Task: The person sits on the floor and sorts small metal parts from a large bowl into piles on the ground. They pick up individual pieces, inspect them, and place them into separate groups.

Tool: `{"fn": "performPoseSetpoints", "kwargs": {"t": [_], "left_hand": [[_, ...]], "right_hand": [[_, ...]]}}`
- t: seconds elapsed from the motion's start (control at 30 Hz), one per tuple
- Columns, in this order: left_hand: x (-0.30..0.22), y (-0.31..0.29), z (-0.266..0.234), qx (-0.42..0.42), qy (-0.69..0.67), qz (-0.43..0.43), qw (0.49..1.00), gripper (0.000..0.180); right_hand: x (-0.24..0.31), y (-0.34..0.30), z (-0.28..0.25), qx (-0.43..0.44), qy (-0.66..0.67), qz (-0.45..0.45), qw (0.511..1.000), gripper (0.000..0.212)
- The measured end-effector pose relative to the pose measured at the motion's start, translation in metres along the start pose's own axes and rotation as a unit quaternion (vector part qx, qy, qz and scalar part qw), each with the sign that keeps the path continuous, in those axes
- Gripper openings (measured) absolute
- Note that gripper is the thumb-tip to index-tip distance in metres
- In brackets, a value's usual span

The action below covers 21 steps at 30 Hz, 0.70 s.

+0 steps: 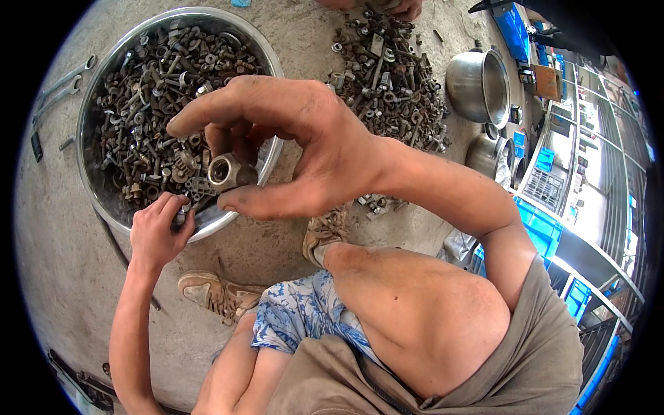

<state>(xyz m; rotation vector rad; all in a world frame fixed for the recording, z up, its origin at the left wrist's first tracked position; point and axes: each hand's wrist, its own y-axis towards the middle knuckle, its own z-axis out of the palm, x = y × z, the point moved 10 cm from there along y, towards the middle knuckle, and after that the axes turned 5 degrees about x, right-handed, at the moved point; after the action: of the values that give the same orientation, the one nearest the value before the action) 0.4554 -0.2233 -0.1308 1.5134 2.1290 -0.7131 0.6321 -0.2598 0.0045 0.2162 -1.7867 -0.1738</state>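
Observation:
Above the near side of a wide metal basin (273, 59), my right hand (311, 135) curls its fingers and thumb round a large, worn metal nut (230, 173). Its threaded hole faces left. My left hand (158, 229) is closed at the basin's near rim, with a small shiny metal fastener (182, 213) between thumb and fingers; its exact kind is partly hidden. Loose rusty bolts, nuts and washers (149, 104) fill the basin, with a small gear (185, 164) near my left fingers. My right hand covers part of the basin's right side.
A heap of bolts and nuts (394, 90) lies on the concrete floor to the right. Beyond it stand a metal pot (460, 86) and a second pot (482, 153). Wrenches (62, 93) lie far left. Another person's hand (408, 10) shows at the top. Blue crates (539, 225) stand right.

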Motion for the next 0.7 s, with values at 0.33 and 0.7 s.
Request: {"fn": "performPoseSetpoints", "kwargs": {"t": [0.33,0.7], "left_hand": [[-0.001,0.0,-0.002,-0.008,-0.006,0.001,1.0,0.016],[0.002,0.0,0.003,-0.008,-0.026,-0.004,1.0,0.02]], "right_hand": [[0.007,0.006,0.002,0.021,-0.035,-0.012,0.999,0.047],[0.011,0.007,0.008,0.025,-0.058,-0.056,0.996,0.05]]}}
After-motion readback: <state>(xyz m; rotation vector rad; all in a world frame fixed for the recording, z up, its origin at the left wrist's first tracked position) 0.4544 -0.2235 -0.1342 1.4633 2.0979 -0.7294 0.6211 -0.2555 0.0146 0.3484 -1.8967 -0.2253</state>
